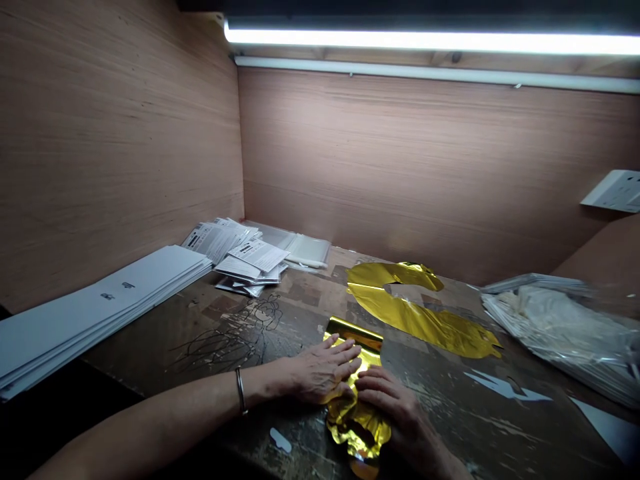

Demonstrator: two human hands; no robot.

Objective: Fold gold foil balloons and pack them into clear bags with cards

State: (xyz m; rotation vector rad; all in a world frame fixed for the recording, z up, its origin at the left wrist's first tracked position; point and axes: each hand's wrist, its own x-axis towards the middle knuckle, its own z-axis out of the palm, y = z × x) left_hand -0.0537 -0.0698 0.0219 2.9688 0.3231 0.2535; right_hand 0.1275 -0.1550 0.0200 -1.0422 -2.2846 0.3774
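Looking down through the head view, we see the left hand [324, 371] and the right hand [387, 402] spread flat, palms down, side by side and pressing on a crumpled, folded gold foil balloon [357, 427]; neither hand pinches it. The balloon lies on a scarred wooden desk [295, 297], and a thin bangle [241, 391] circles the left wrist. Just beyond the hands lies a flat gold foil sheet [420, 313]. To the left we find stacked white card strips [100, 313], beside a loose pile of printed cards [240, 257] and clear plastic sleeves [305, 243]. On the right sits a bundle of plastic-wrapped packs [555, 333].
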